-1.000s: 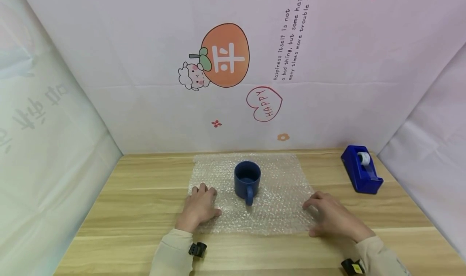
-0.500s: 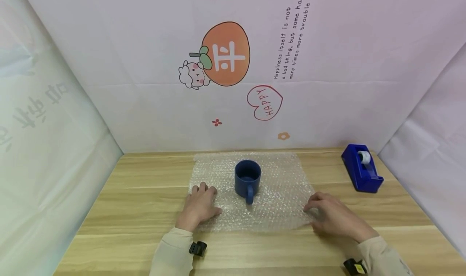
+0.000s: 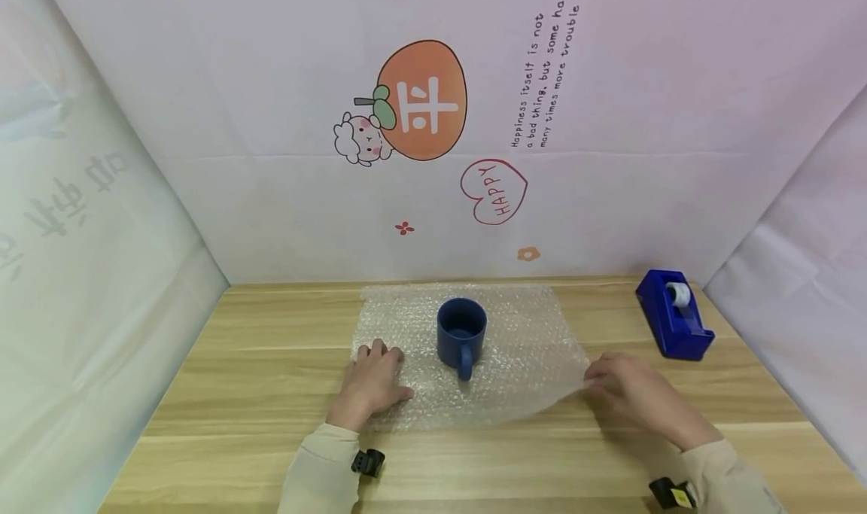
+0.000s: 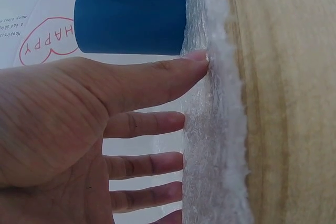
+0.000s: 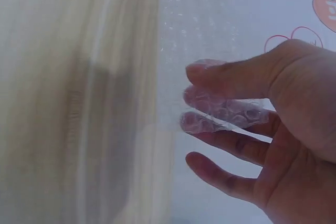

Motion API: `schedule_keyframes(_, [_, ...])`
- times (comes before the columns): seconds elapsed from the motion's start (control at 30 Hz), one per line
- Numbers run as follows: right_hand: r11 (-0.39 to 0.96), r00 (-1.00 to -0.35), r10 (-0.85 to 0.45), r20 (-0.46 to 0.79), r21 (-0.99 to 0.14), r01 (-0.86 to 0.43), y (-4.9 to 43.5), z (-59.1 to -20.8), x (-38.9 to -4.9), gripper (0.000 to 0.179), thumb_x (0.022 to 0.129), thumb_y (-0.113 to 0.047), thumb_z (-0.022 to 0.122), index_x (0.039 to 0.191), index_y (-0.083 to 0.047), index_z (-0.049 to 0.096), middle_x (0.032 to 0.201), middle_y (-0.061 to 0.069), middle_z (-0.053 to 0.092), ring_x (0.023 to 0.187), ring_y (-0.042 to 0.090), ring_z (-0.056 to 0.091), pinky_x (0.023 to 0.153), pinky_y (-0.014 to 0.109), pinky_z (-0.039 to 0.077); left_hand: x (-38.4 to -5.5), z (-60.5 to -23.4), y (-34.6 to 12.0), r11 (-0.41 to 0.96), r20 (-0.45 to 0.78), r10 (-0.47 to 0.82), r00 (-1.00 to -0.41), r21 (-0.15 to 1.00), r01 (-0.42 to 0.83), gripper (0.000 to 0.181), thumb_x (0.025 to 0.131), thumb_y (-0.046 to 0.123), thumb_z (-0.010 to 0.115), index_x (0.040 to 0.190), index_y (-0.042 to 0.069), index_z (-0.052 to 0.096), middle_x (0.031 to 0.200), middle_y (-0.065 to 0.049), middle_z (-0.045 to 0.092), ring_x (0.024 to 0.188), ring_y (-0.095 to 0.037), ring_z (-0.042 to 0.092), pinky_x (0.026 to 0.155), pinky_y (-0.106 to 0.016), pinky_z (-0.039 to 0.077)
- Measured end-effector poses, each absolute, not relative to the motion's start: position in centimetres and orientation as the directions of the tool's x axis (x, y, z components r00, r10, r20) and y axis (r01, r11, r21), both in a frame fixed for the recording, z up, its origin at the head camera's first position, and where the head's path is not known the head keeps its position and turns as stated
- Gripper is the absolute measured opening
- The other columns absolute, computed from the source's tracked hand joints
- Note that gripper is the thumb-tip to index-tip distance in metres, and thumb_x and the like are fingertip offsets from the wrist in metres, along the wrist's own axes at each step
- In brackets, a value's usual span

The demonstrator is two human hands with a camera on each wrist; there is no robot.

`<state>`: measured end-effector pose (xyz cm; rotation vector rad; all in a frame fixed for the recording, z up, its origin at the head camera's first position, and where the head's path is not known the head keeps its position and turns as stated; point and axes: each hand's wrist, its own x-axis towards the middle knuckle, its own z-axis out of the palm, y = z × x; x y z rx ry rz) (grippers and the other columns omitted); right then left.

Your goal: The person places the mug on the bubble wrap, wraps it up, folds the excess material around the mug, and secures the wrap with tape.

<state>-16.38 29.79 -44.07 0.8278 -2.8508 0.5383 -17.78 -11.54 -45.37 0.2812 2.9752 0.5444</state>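
A dark blue mug (image 3: 460, 341) stands upright on a sheet of bubble wrap (image 3: 515, 356), its handle toward me. My left hand (image 3: 370, 386) presses the left part of the sheet with spread, fairly straight fingers; the left wrist view shows its fingertips (image 4: 173, 121) on the wrap, beside the mug (image 4: 131, 17). At the near right corner my right hand (image 3: 637, 393) pinches the bubble wrap between thumb and fingers, and that corner is lifted off the table. Through the clear film in the right wrist view, the fingers (image 5: 226, 108) show behind the wrap, the thumb in front.
A blue tape dispenser (image 3: 670, 318) with a roll of tape sits at the table's far right. The wooden table (image 3: 271, 348) meets a printed white sheet (image 3: 305, 220) at the back, with white cloth on both sides.
My right hand has taken hold of the bubble wrap's near right corner and raised it, shifting slightly to the right. My left hand and the mug have stayed in place.
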Motion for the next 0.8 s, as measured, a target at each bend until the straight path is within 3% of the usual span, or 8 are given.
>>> schedule_keyframes(0.17, [0.779,-0.797,-0.484,0.361,-0.238,-0.581,29.2,-42.9,-16.9,0.024,0.074,0.004,0.086,0.089,-0.012,0.076,0.083,-0.008,0.068,0.075,0.016,0.068,0.065,0.035,0.058,-17.9,-45.6,-11.6,0.915,-0.068,0.195,-0.978,0.372,0.156,0.054,0.078,0.034,0.089,0.122,0.009,0.068,0.116,-0.014,0.053,0.107,-0.036,0.049,0.082,-0.054,0.048])
schedule_keyframes(0.37, [0.754,-0.687,-0.476,0.549,-0.146,-0.640,27.7,-41.1,-17.9,0.025,0.072,0.003,0.087,0.091,-0.011,0.077,0.084,-0.005,0.069,0.073,0.015,0.067,0.061,0.035,0.056,-17.8,-45.7,-11.6,0.912,-0.067,0.197,-0.978,0.379,0.158,0.055,0.077,0.034,0.089,0.121,0.009,0.068,0.116,-0.014,0.053,0.107,-0.037,0.049,0.082,-0.054,0.048])
schedule_keyframes(0.8, [0.705,-0.551,-0.438,0.710,-0.110,-0.701,22.6,-38.0,-19.7,0.022,0.078,0.000,0.084,0.096,-0.009,0.077,0.088,0.003,0.071,0.077,0.022,0.067,0.066,0.043,0.055,-17.7,-45.6,-11.6,0.914,-0.061,0.195,-0.979,0.374,0.159,0.055,0.078,0.034,0.089,0.122,0.008,0.068,0.116,-0.014,0.054,0.108,-0.037,0.049,0.082,-0.055,0.048])
